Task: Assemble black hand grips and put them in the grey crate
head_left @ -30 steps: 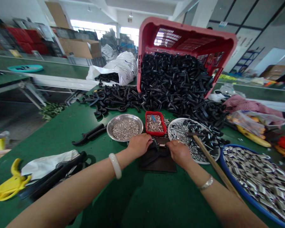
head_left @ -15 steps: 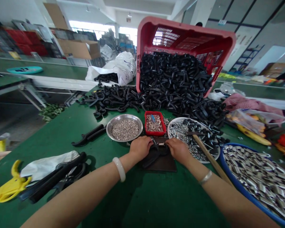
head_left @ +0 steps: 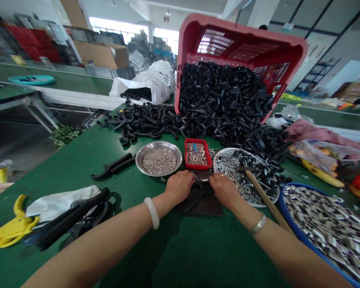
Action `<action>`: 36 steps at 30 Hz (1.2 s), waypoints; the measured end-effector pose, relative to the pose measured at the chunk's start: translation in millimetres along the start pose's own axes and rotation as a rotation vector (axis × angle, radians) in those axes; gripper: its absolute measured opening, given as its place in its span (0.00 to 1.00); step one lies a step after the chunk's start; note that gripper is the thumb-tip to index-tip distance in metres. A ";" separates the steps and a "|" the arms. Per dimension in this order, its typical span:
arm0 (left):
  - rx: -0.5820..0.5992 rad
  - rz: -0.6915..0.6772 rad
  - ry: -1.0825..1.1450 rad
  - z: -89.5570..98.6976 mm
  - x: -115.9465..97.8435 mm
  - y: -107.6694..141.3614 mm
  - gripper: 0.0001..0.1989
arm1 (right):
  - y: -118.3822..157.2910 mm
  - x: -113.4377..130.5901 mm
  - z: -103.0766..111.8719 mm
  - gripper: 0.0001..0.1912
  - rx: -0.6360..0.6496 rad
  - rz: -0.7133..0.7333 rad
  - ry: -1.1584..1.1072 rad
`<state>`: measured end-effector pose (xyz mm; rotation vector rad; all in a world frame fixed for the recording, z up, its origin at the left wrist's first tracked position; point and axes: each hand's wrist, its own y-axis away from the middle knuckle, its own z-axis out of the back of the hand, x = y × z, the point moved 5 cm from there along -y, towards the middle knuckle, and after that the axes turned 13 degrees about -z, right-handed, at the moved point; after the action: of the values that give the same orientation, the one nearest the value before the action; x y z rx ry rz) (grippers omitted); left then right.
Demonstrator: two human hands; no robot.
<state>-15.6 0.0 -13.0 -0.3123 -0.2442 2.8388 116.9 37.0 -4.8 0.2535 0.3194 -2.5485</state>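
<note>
My left hand [head_left: 179, 186] is closed on the left end of a black plastic part [head_left: 194, 200], which lies over a dark square pad [head_left: 211, 208]. From the right, my right hand [head_left: 225, 189] pinches the other end, where a small metal spring [head_left: 204, 180] shows between the hands. The fingertips partly hide the spring's ends. Just beyond the hands are a metal bowl of small rings [head_left: 159, 161], a red tray of small pins [head_left: 197, 155] and a white tray of bolts and black knobs [head_left: 232, 170]. A wooden-handled hammer [head_left: 265, 197] rests across the white tray.
A tipped red crate [head_left: 243, 34] spills black parts [head_left: 222, 96] across the back. Metal pieces fill a blue-rimmed basin [head_left: 327, 224] at right. Black tool-like parts [head_left: 75, 220] and a yellow part [head_left: 15, 226] lie at left on the green table [head_left: 132, 256].
The camera view has shifted slightly. Both hands keep their hold on the black part, and my right hand's fingers have edged left over the end of the spring.
</note>
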 end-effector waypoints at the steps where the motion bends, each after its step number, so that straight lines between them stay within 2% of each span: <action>1: -0.002 -0.006 0.001 -0.5 -0.2 -0.1 0.13 | -2.0 0.2 1.2 0.10 0.011 0.022 0.002; 7: -0.027 -0.030 -0.004 -3.5 0.9 -0.1 0.13 | -9.7 -9.6 -1.4 0.11 0.090 0.015 -0.072; 12: -0.039 -0.037 -0.008 -3.8 0.6 0.8 0.13 | -4.8 -5.1 -2.5 0.11 0.026 0.038 -0.053; 17: -0.033 -0.042 0.016 -3.1 -0.7 0.9 0.14 | -6.9 -2.0 -5.5 0.11 0.052 0.059 -0.054; 22: -0.023 -0.020 0.030 -2.6 -2.2 1.7 0.13 | -9.5 -14.4 -13.4 0.13 0.070 0.019 -0.242; 26: -0.019 0.006 0.085 1.1 2.6 0.5 0.13 | -8.2 -27.4 -9.4 0.12 0.054 0.017 -0.566; 29: -0.061 0.000 0.257 8.3 7.5 -5.8 0.11 | -5.5 -33.8 5.2 0.13 -0.095 -0.099 -0.802; 32: -0.073 0.035 0.611 12.3 8.6 -14.3 0.10 | -3.5 -18.9 19.6 0.10 -0.185 -0.126 -1.020; 36: -0.107 0.281 1.110 9.2 10.4 -14.6 0.09 | -9.1 8.1 25.4 0.09 -0.230 -0.173 -1.239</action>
<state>-23.9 15.6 -3.3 -1.9308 -0.1053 2.4158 102.3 33.3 19.1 -1.4141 0.1242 -2.2829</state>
